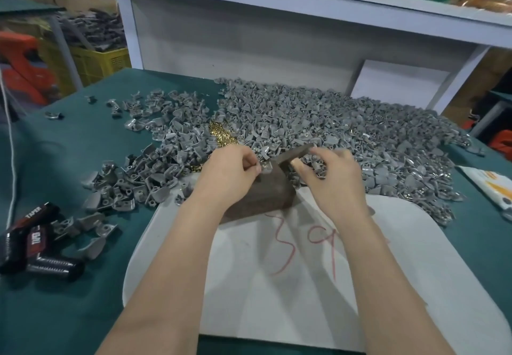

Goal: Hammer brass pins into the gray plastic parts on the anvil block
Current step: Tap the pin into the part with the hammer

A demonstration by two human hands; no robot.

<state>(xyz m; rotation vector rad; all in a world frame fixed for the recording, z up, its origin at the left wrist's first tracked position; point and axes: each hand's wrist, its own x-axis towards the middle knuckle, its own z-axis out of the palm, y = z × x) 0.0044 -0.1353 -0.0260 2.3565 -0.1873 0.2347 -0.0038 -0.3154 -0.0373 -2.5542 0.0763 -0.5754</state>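
Gray part (264,170) sits on top of the anvil block (267,195). Our left hand (235,169) pinches it, we reckon to steady it for the strike. Right hand (329,177) has its fingers wrapped round the hammer (295,155), choked up near the head, at 2 o'clock of the part. Brass pins (221,136) at 11, parts heap (346,122) at 1, both within reach on the bench (83,147).

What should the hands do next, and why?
Probably bring the hammer down for a light tap on the gray part. The left hand pinches that part on top of the anvil block, and the right hand holds the hammer poised close beside it.
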